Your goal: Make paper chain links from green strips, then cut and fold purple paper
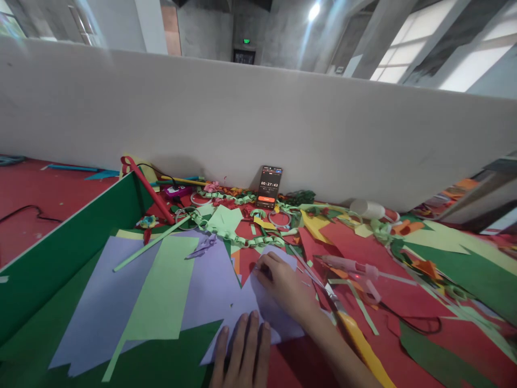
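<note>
Lilac cut paper sheet (252,302) lies flat on the red surface (294,361), at its near edge. Left hand (242,350) rests on the sheet's lower edge, grip apart, fingers laid flat. Right hand (285,288) covers the upper part with its fingers bent onto the paper; whether this grip is clamped on it cannot be told. Yellow-handled scissors (359,339) lie just beside the right wrist. Pink glue gun (351,265) lies farther right. Black phone (269,186) leans against the white wall (258,118).
</note>
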Action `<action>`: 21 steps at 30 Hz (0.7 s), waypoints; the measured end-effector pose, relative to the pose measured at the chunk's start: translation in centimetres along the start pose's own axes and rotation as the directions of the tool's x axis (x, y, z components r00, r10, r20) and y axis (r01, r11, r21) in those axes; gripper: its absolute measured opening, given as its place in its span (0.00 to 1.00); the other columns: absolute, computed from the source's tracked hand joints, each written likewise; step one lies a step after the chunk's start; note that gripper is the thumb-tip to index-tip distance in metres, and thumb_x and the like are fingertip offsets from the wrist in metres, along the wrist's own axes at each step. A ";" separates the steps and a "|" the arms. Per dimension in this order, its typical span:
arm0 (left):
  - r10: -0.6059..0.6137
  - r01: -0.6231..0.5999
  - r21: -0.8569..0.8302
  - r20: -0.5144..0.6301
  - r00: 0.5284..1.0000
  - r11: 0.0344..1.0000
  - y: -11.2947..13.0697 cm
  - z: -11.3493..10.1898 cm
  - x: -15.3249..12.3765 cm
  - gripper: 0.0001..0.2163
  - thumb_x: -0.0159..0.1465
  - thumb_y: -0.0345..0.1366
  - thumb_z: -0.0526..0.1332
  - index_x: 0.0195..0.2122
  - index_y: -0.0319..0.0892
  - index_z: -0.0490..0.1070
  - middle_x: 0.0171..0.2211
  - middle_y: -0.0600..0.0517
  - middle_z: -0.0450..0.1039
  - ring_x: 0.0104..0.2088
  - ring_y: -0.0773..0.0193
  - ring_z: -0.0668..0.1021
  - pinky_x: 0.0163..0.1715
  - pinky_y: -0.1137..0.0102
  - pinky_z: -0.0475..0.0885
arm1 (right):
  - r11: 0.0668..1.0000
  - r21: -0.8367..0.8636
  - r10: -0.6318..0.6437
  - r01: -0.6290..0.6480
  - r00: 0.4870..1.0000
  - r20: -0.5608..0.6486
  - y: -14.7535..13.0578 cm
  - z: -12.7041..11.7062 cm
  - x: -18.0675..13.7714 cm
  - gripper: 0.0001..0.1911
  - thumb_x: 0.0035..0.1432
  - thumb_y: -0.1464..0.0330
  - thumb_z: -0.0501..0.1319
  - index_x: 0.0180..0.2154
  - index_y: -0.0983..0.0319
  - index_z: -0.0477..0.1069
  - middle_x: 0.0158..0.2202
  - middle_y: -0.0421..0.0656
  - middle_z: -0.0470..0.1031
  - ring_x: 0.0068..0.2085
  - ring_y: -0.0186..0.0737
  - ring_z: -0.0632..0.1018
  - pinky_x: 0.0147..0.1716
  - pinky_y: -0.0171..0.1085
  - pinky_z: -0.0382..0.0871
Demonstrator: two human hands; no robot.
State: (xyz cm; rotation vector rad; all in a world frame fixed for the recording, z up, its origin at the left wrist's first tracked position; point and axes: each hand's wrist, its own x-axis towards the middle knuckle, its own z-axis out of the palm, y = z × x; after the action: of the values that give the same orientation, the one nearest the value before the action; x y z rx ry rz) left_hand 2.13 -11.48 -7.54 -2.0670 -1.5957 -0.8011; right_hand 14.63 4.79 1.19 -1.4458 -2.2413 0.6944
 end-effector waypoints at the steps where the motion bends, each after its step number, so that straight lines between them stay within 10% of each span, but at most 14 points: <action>1: 0.002 -0.002 -0.005 0.002 1.000 1.000 0.0 0.0 0.0 0.26 0.75 0.53 0.45 0.61 0.46 0.75 0.62 0.48 0.75 0.62 0.52 0.75 0.70 0.54 0.55 | 1.000 -0.003 0.002 -0.002 1.000 -0.001 0.0 0.0 0.0 0.04 0.64 0.73 0.59 0.37 0.59 0.71 0.40 0.42 0.74 0.39 0.40 0.75 0.39 0.37 0.66; 21: 0.005 -0.005 -0.021 0.034 0.999 1.000 -0.2 0.1 -0.1 0.30 0.74 0.57 0.45 0.64 0.45 0.72 0.64 0.47 0.72 0.63 0.51 0.74 0.66 0.54 0.59 | 1.000 -0.017 0.004 -0.004 1.000 0.002 0.1 0.0 0.2 0.04 0.64 0.74 0.60 0.37 0.59 0.71 0.40 0.42 0.73 0.42 0.41 0.75 0.43 0.36 0.66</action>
State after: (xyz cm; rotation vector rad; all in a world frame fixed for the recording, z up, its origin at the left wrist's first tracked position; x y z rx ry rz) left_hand 1.95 -11.44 -7.73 -2.1096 -1.6060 -0.7883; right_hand 14.61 5.02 1.10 -1.4584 -2.2518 0.6807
